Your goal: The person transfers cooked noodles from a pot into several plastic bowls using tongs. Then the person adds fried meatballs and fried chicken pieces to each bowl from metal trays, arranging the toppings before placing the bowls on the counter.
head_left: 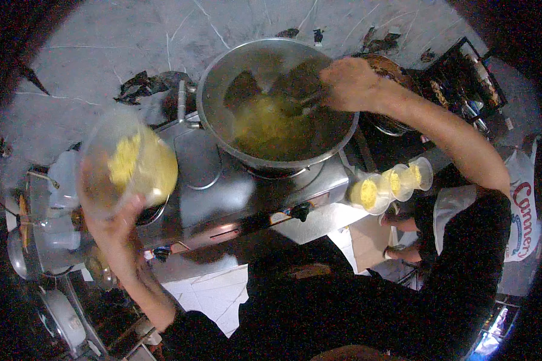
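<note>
My left hand is closed around the lower side of a clear plastic container, which is tilted and holds a crumbly yellow food. It is over the left end of the stove, and its outline is slightly blurred. My right hand reaches over the right rim of a large metal pot. Its fingers are closed on a dark utensil, whose far end I cannot make out. Steamy, yellowish contents show inside the pot.
The steel stove carries the pot and has a round plate on its left. Three clear cups with yellow food stand at its right end. A second pan is behind my right forearm. A white printed sheet hangs far right.
</note>
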Tool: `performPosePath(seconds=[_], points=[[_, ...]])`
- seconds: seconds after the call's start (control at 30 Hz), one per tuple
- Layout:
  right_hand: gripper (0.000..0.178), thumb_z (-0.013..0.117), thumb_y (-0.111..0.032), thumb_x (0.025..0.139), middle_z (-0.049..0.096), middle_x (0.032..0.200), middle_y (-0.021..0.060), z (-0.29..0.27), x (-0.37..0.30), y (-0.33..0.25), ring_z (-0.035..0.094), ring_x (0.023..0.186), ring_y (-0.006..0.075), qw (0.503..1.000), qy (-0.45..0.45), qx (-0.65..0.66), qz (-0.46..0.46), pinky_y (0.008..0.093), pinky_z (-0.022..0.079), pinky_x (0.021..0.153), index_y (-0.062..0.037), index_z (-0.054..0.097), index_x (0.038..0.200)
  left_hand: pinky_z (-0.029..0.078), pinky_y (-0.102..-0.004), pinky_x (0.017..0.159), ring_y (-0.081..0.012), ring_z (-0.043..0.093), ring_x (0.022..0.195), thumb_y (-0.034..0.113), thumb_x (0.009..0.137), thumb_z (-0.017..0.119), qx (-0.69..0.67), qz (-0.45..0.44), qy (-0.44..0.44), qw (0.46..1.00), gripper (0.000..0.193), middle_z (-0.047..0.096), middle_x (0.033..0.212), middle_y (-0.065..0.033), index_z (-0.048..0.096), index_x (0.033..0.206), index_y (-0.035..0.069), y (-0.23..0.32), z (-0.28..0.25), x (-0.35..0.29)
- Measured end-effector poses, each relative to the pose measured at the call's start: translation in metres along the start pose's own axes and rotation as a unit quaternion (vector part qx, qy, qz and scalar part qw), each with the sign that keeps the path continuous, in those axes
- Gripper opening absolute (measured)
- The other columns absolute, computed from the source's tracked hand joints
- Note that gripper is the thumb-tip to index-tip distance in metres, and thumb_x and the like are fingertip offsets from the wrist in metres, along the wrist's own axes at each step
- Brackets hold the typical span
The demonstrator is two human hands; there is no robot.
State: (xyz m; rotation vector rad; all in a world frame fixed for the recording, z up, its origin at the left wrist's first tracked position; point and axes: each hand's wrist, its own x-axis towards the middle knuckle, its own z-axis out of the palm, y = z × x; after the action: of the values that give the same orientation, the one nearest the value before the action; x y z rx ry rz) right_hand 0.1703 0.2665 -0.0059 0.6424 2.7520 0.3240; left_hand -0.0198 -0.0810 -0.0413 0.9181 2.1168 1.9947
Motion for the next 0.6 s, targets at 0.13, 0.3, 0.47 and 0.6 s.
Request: performPosePath(seconds=[0.13, 0.3, 0.47, 0.6], points=[[0.027, 0.068, -0.031, 0.076, 0.068, 0.086, 0.0169, 0.002, 0.005, -0.011, 0.066, 0.083, 0.0368, 0.995, 0.038, 0.070, -0.064, 0.0473, 0.053, 0.074, -0.0079, 0.070, 0.090, 0.036, -0.0438, 0.109, -0.0292, 0.044, 0.128, 0.017, 0.061, 0.088, 0.064, -0.032, 0.016, 0.997, 0.098, 0.045, 0.140, -0.0149, 0.036, 0.143, 0.002, -0.057, -0.003, -0.053], [0.034, 0.068, -0.037, 0.078, 0.069, 0.088, 0.0169, -0.007, -0.003, 0.006, 0.067, 0.084, 0.0371, 0.989, 0.031, 0.054, -0.138, 0.0471, 0.054, 0.074, -0.0089, 0.070, 0.096, 0.035, -0.0420, 0.111, -0.0280, 0.044, 0.129, 0.019, 0.057, 0.091, 0.062, -0.128, 0.057, 0.988, 0.104, 0.043, 0.141, -0.0139, 0.034, 0.143, 0.002, -0.097, 0.012, -0.096], [0.039, 0.071, -0.031, 0.078, 0.068, 0.091, 0.0187, 0.017, -0.001, -0.003, 0.065, 0.088, 0.0379, 0.981, 0.043, 0.133, -0.132, 0.0460, 0.052, 0.078, -0.0073, 0.066, 0.108, 0.038, -0.0434, 0.108, -0.0306, 0.045, 0.127, 0.024, 0.059, 0.090, 0.033, -0.113, 0.059, 0.991, 0.104, 0.047, 0.138, -0.0168, 0.034, 0.144, 0.003, -0.119, 0.025, -0.097], [0.037, 0.070, -0.031, 0.079, 0.068, 0.087, 0.0184, -0.010, 0.003, 0.018, 0.065, 0.085, 0.0395, 0.965, 0.075, 0.158, -0.196, 0.0466, 0.052, 0.078, -0.0084, 0.067, 0.108, 0.035, -0.0427, 0.110, -0.0295, 0.043, 0.129, 0.021, 0.058, 0.090, 0.057, -0.124, 0.051, 0.989, 0.107, 0.043, 0.141, -0.0158, 0.031, 0.145, 0.004, -0.116, 0.030, -0.099]])
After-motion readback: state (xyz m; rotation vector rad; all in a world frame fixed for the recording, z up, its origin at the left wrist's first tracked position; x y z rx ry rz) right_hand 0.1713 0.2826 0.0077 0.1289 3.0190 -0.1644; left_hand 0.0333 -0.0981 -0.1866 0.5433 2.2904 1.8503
